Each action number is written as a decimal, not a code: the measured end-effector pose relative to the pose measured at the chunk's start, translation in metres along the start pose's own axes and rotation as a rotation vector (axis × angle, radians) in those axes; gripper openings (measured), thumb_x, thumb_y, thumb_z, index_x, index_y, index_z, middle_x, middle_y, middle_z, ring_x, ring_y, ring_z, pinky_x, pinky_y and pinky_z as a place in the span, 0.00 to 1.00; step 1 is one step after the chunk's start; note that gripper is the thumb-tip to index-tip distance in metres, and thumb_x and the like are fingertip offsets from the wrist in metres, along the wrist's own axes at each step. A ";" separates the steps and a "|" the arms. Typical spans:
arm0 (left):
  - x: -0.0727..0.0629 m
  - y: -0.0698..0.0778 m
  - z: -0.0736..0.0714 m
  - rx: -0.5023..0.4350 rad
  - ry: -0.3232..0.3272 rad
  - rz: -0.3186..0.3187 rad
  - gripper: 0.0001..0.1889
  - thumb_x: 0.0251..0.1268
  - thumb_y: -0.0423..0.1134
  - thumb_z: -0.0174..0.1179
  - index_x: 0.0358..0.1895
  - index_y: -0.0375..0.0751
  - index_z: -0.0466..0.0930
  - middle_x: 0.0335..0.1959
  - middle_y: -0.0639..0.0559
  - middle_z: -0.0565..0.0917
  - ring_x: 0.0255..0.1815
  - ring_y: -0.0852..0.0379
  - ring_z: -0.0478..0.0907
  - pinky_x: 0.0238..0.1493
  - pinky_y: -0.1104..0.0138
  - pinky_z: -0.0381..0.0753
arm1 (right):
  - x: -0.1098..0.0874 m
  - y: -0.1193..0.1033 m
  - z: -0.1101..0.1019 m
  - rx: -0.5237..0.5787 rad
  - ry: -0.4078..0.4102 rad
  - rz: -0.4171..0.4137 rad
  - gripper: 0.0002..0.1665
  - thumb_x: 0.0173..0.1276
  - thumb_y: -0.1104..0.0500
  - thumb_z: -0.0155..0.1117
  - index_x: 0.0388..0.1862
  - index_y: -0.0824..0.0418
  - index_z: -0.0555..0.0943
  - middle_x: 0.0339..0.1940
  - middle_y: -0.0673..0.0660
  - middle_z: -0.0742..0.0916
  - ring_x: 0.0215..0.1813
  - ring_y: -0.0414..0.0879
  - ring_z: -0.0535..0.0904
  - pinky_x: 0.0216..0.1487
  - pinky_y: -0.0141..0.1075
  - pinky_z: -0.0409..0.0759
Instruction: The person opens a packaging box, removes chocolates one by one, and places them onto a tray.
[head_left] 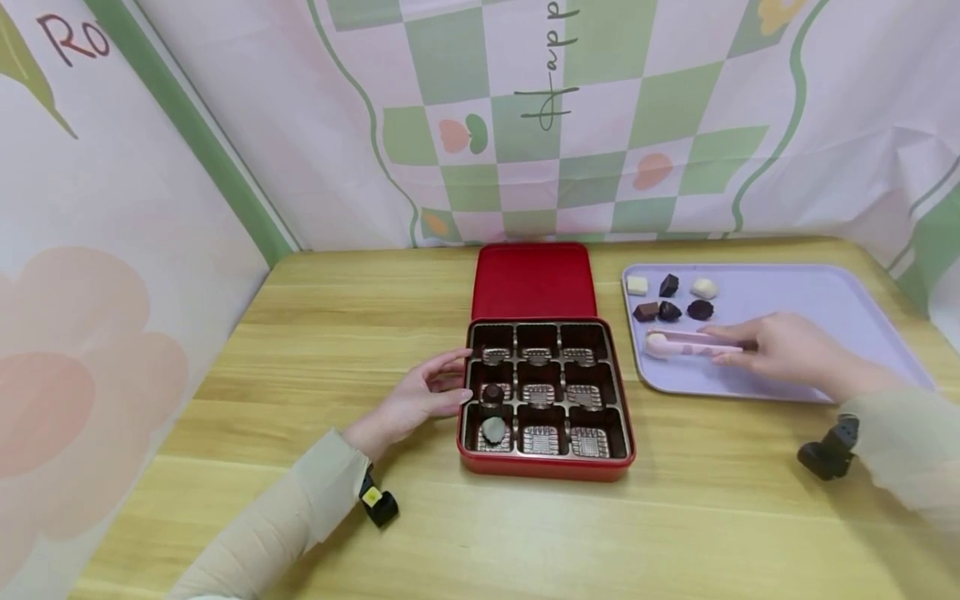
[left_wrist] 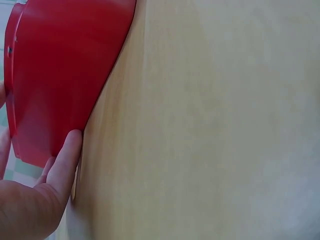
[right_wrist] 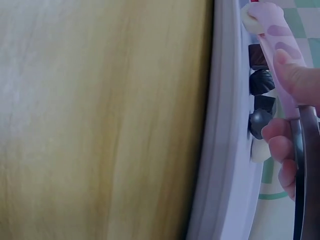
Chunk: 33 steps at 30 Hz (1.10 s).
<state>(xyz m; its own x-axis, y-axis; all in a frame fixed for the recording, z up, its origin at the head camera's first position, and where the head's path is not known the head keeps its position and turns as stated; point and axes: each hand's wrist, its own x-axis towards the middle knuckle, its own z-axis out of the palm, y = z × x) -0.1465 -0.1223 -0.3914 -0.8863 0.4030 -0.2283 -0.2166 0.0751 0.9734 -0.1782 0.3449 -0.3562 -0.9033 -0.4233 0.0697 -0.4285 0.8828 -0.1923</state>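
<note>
A red tin box [head_left: 543, 468] with a dark divided insert stands on the wooden table. My left hand [head_left: 412, 402] touches its left side with extended fingers; the left wrist view shows the fingers against the red wall [left_wrist: 65, 75]. A dark chocolate [head_left: 492, 394] lies in the middle-left compartment, and a greyish shell-shaped chocolate [head_left: 493, 430] in the front-left one. Over the lilac tray [head_left: 795, 287], my right hand [head_left: 791, 354] grips pink-tipped tongs [head_left: 697, 346]. A white chocolate [right_wrist: 250, 21] sits at the tongs' tips, near the tray's left edge.
Several chocolates lie at the tray's left end, among them a white square [head_left: 637, 286], a dark round piece [head_left: 701, 310] and a white shell-like piece [head_left: 704, 288]. The red lid [head_left: 534, 282] lies behind the tin. A printed curtain [head_left: 525, 125] hangs along the table's back.
</note>
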 end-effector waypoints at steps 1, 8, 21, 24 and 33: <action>0.000 0.000 0.000 0.004 0.000 0.003 0.34 0.60 0.25 0.58 0.71 0.43 0.60 0.65 0.35 0.65 0.60 0.46 0.69 0.53 0.59 0.82 | 0.000 0.000 0.001 0.002 0.001 -0.002 0.26 0.55 0.49 0.71 0.52 0.58 0.82 0.08 0.46 0.68 0.16 0.40 0.62 0.23 0.33 0.67; 0.000 0.000 0.000 0.002 0.002 0.004 0.35 0.60 0.26 0.59 0.71 0.43 0.60 0.65 0.35 0.65 0.60 0.46 0.69 0.53 0.59 0.82 | 0.002 0.003 0.004 0.021 -0.040 0.010 0.28 0.58 0.48 0.69 0.55 0.59 0.80 0.10 0.48 0.74 0.19 0.41 0.68 0.28 0.41 0.76; 0.002 -0.001 -0.001 -0.003 -0.010 0.007 0.35 0.60 0.26 0.59 0.71 0.44 0.60 0.65 0.36 0.65 0.59 0.47 0.70 0.53 0.58 0.82 | 0.005 0.004 0.003 0.015 -0.065 0.017 0.37 0.57 0.46 0.70 0.61 0.65 0.75 0.17 0.50 0.79 0.26 0.44 0.72 0.34 0.46 0.78; 0.002 -0.001 -0.001 0.000 -0.009 0.004 0.35 0.60 0.26 0.59 0.71 0.45 0.60 0.65 0.37 0.65 0.59 0.47 0.70 0.53 0.58 0.82 | 0.005 0.003 0.000 0.021 -0.061 0.035 0.38 0.58 0.45 0.69 0.62 0.66 0.73 0.17 0.49 0.76 0.26 0.43 0.71 0.33 0.43 0.77; 0.001 0.000 -0.001 0.005 -0.006 -0.003 0.34 0.60 0.26 0.58 0.71 0.45 0.60 0.65 0.37 0.65 0.59 0.48 0.70 0.53 0.59 0.82 | 0.001 0.001 -0.005 0.018 0.034 0.018 0.36 0.56 0.48 0.71 0.59 0.66 0.76 0.15 0.48 0.71 0.21 0.42 0.65 0.26 0.35 0.68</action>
<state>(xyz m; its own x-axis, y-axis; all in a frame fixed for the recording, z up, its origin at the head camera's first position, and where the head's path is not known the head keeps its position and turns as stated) -0.1481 -0.1223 -0.3920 -0.8828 0.4086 -0.2315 -0.2174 0.0813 0.9727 -0.1793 0.3465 -0.3517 -0.9110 -0.4002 0.0997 -0.4124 0.8861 -0.2115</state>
